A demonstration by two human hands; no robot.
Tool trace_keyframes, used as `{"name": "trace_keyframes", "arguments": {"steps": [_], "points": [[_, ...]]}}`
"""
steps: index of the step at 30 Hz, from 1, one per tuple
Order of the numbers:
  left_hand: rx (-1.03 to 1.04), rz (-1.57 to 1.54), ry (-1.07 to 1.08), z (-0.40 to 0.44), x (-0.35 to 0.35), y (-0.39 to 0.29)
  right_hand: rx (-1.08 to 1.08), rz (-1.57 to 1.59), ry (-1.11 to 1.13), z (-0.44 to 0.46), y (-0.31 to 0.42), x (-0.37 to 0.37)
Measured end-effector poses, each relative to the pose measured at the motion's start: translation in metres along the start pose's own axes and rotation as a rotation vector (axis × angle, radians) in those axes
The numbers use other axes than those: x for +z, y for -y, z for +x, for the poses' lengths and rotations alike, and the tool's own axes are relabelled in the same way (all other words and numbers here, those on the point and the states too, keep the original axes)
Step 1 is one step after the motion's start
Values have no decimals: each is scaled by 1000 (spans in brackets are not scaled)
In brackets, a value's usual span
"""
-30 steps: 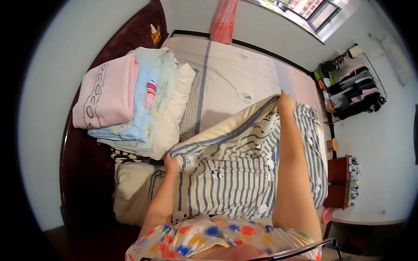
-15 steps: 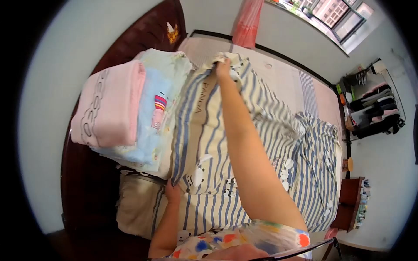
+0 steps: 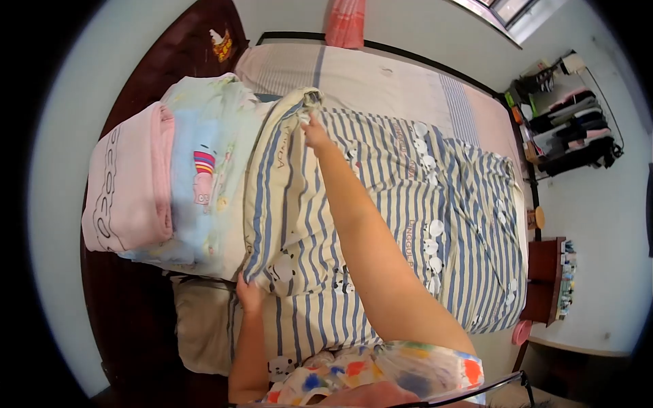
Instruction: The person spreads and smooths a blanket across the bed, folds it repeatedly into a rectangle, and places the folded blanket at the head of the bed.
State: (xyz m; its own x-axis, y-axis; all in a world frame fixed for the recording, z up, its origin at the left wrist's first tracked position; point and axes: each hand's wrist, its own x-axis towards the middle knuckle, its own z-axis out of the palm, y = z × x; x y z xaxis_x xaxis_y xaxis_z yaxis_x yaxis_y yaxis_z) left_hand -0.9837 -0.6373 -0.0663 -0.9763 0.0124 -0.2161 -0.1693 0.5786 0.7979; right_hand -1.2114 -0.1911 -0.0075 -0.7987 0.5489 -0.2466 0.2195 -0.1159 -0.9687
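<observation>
A cream and blue striped quilt (image 3: 381, 204) with panda prints lies across the bed. My right hand (image 3: 314, 134) reaches to its far upper corner and is closed on the edge there, where the fabric bunches up. At the near corner of the same edge, my left hand (image 3: 250, 294) grips the striped cloth. Between the two hands the quilt's edge is raised in a soft roll. Just left of that edge sit a folded light blue and green bedding piece (image 3: 187, 156) and, on top of it, a folded pink blanket (image 3: 129, 183).
A dark wooden headboard (image 3: 163, 58) stands on the left. The pale pink bed sheet (image 3: 381, 71) shows along the far side. Hanging clothes (image 3: 571, 129) and a brown cabinet (image 3: 546, 282) are at the right. A beige pillow (image 3: 204, 326) lies near the bed's front.
My right hand has moved left and slightly down with the quilt's far corner, and the quilt lies flatter across the bed. My left hand keeps its grip. The view has shifted.
</observation>
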Motion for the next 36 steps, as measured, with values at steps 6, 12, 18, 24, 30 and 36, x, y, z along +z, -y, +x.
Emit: {"name": "trace_keyframes", "arguments": {"steps": [6, 12, 18, 24, 30, 36], "points": [[63, 112, -26, -2, -8, -39, 300, 41, 268, -130, -98, -68], [144, 332, -119, -70, -15, -54, 557, -24, 219, -308, -152, -160], [278, 194, 150, -148, -4, -4, 585, 287, -1, -455, -194, -272], [308, 161, 546, -237, 25, -20, 496, 470, -310, -616, -198, -368], [447, 163, 691, -352, 38, -72, 326, 614, -555, -787, -218, -429], [407, 167, 838, -441, 43, -4, 393, 670, -624, -952, -258, -448]]}}
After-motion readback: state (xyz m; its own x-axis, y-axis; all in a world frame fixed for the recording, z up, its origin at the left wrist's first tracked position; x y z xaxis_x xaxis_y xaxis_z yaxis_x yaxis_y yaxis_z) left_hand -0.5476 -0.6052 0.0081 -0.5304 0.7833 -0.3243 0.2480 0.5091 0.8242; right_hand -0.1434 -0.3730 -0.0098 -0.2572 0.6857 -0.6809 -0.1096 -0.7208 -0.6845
